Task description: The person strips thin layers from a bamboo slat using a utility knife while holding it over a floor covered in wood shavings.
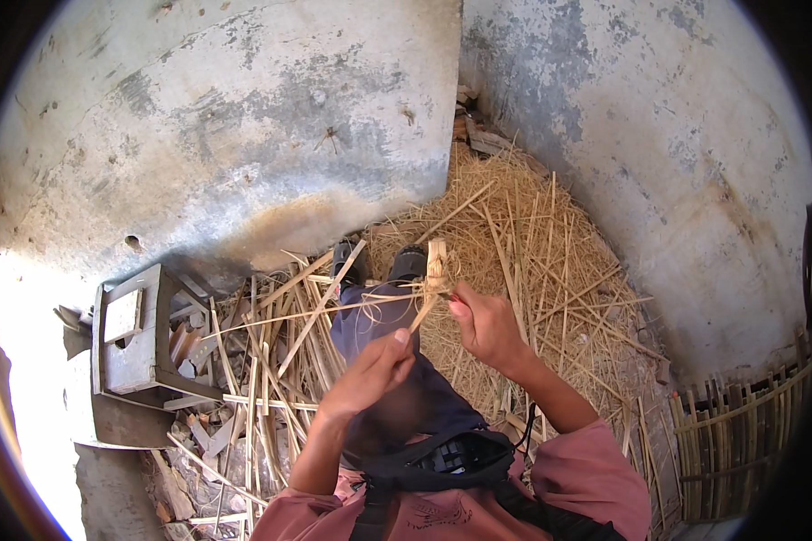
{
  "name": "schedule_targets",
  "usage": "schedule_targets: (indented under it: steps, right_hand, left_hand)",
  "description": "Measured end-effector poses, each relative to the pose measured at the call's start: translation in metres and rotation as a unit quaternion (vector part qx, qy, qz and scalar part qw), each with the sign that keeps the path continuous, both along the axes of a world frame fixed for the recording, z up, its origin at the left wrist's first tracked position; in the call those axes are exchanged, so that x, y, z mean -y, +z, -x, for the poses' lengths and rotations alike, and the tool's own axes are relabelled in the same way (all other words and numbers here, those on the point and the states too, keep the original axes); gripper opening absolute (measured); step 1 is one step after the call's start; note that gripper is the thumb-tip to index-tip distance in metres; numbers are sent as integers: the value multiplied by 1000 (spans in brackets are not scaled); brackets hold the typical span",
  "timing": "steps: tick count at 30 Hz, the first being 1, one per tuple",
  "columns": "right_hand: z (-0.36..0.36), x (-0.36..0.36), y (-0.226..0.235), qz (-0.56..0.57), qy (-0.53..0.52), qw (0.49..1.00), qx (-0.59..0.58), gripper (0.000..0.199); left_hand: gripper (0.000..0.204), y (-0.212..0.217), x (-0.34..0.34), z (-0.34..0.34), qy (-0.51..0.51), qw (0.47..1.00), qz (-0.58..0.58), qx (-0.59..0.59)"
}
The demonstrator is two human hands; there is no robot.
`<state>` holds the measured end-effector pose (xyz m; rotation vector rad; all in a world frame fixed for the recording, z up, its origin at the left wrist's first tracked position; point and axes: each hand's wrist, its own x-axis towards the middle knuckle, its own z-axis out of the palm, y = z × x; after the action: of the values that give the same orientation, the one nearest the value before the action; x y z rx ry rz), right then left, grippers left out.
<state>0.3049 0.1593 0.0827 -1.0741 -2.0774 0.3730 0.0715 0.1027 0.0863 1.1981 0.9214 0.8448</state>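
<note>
My left hand (374,371) is closed, pinching the near end of a pale bamboo strip (421,314) between thumb and fingers. Just to its right, my right hand (489,332) is curled shut at the strip's far part. A small dark and reddish bit shows at its fingertips, but what it grips is mostly hidden. Beyond both hands stands a short, thick pale bamboo or wood piece (436,261), with fine curled shavings around its lower part. Long thin slivers stretch leftward from there across my dark trousers (379,325).
A heap of straw-like shavings (532,261) and loose strips covers the floor ahead and right. More strips (289,361) and rubble lie left, beside a grey wooden stool-like frame (158,343). A slatted bamboo panel (740,442) leans at right. Worn walls (271,117) meet ahead.
</note>
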Motion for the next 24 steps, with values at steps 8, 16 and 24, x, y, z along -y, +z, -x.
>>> schedule_targets:
  steps: [8, 16, 24]
  right_hand:
    - [-8, 8, 33, 77, -36, 992, 93, 34]
    - [-6, -12, 54, 12, -48, 998, 27, 44]
    - [-25, -54, 35, 243, 130, 961, 19, 27]
  left_hand:
    - [39, -18, -4, -6, 191, 928, -218, -234]
    - [33, -22, 5, -3, 109, 898, -234, -355]
    - [31, -18, 3, 7, 101, 917, -244, -300]
